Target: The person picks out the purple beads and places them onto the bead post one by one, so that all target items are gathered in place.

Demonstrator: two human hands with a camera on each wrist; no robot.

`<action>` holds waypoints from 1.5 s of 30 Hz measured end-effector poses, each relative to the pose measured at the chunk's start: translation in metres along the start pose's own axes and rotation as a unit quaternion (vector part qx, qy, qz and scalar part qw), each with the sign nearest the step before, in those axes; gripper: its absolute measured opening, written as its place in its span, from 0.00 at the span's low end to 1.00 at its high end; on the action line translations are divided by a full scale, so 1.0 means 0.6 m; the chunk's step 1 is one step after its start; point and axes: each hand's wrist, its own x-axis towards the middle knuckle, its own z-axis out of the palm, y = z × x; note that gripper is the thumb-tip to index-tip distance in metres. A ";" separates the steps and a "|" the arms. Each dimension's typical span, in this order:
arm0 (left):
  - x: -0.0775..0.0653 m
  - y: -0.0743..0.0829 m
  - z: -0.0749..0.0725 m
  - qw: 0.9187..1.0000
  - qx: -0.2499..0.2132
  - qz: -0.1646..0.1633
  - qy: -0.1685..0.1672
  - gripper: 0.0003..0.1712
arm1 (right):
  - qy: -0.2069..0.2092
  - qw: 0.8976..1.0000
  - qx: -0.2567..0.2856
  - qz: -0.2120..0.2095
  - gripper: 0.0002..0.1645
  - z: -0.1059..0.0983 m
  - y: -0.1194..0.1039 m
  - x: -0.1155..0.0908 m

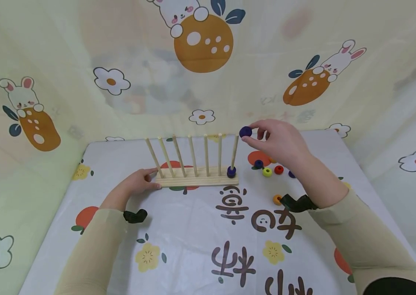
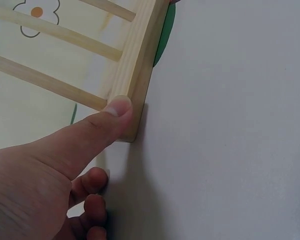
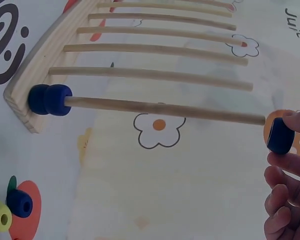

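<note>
A wooden peg rack [image 1: 196, 179] with a row of several upright pegs stands on the table. My left hand [image 1: 139, 181] grips the left end of its base, the thumb pressed on the base corner in the left wrist view. Up at the tip of the rightmost peg [image 1: 235, 151], my right hand [image 1: 279, 141] pinches a dark blue bead [image 3: 281, 136] between thumb and index finger. In the right wrist view the bead sits right at the peg's end. Two blue beads [image 3: 50, 99] are stacked at the bottom of that same peg; the other pegs carry none.
Loose beads lie to the right of the rack: a blue bead [image 1: 258, 164], a yellow-green bead [image 1: 267, 172], a red bead [image 1: 278, 169] and an orange bead [image 1: 277, 199], among others. A patterned cloth [image 1: 178, 229] covers the table, and printed curtains [image 1: 148, 98] hang behind it.
</note>
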 end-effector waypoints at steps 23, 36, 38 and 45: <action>0.003 -0.007 0.006 1.000 -0.008 0.000 0.006 0.46 | -0.008 1.000 0.016 -0.004 0.28 0.031 -0.017 0.018; -0.002 0.001 0.006 1.000 -0.010 -0.001 0.007 0.45 | -0.002 1.000 0.021 -0.001 0.30 0.046 -0.007 0.016; -0.003 0.002 0.006 1.000 -0.013 -0.002 0.008 0.44 | 0.000 1.000 0.021 -0.002 0.30 0.046 -0.006 0.016; -0.003 0.001 0.006 1.000 -0.009 -0.008 0.012 0.45 | 0.005 1.000 0.018 -0.007 0.31 0.048 -0.006 0.018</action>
